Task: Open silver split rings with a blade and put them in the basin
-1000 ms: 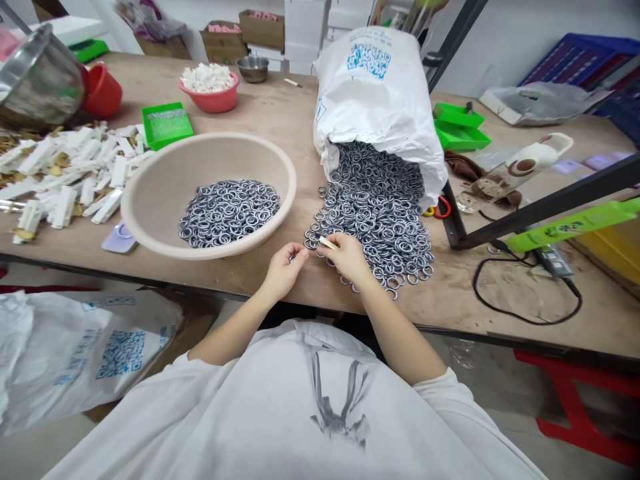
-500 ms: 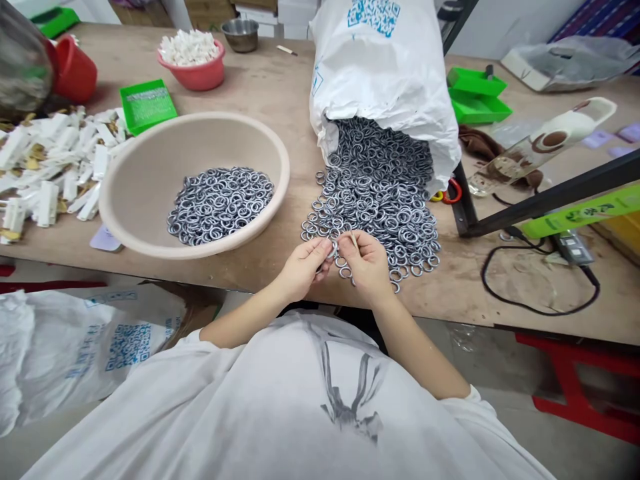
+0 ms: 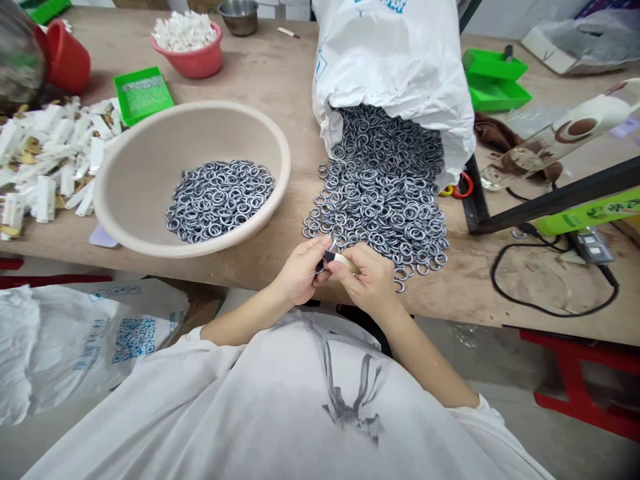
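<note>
At the near edge of the table, my left hand [image 3: 303, 270] pinches a grey ring [image 3: 321, 266] between thumb and fingers; the fingers partly cover it. My right hand [image 3: 369, 277] is closed around a small cream-handled tool [image 3: 346, 262] with a flat dark tip, whose exact kind I cannot make out. That tip lies against or just beside the ring. Right behind both hands spreads a pile of grey rings [image 3: 385, 207], spilling from the mouth of a white sack [image 3: 390, 73]. To the left, a large beige basin [image 3: 133, 207] holds more such rings.
White plastic pieces [image 3: 47, 160] lie heaped at the far left, near a green tray [image 3: 145, 100]. A pink bowl [image 3: 193, 60] and a metal bowl [image 3: 240, 20] stand behind the basin. On the right are a dark metal frame [image 3: 477, 207], a black cable [image 3: 500, 293] and a bottle [image 3: 540, 143].
My right hand has turned the tool, so its dark tip and broad cream side now show, pointing at the ring in my left hand. The view has shifted slightly.
</note>
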The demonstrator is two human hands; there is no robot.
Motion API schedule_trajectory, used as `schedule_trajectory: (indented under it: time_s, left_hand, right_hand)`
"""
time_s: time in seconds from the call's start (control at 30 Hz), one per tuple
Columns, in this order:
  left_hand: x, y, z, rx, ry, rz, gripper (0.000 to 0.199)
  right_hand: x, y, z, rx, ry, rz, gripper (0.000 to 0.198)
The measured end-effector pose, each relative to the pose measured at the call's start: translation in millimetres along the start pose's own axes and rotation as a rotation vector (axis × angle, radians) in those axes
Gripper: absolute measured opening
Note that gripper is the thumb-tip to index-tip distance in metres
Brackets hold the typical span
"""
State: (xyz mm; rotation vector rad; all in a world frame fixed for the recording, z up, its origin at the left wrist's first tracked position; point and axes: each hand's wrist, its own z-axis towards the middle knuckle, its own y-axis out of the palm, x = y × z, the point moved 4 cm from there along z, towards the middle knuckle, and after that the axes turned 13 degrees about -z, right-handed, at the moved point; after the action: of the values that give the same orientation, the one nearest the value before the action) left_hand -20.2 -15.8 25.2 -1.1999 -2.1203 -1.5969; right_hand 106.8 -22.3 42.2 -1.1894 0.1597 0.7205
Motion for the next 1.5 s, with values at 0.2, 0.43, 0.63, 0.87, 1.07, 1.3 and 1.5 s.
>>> schedule_trajectory:
  time_s: [0.2,0.43,0.63,0.87,1.07,1.3,1.5]
  left_hand:
    - [-2,-2,2,-0.027,-0.044,-0.002,0.048]
    - [-7,-16,-2,-0.031,-0.071,0.013,0.048]
    - [-13,-25,-8,-0.059,-0.105,0.022,0.050]
    - [-8,-42,-4,-0.033,-0.085,0.102,0.048]
    - [18,-66,-1,0.052,0.030,0.142,0.041]
    - [18,-65,6,-0.017,0.040,0.036,0.039]
    - [-12,-34,12,-0.132,-0.134,0.040,0.051]
  right_hand:
    - [1,4,-4,-0.021,0.031,0.066,0.046]
    - [20,21,-3,-0.086,0.244,0.238,0.044]
    - [40,16,4,0.058,0.488,0.332,0.041]
    - [24,38,9,-0.192,0.343,0.295,0.030]
    - [46,48,18,-0.333,0.246,-0.366,0.024]
    - [45,44,17,-0.219,0.382,0.214,0.023]
    - [23,44,4,-0.229,0.505,0.945,0.037]
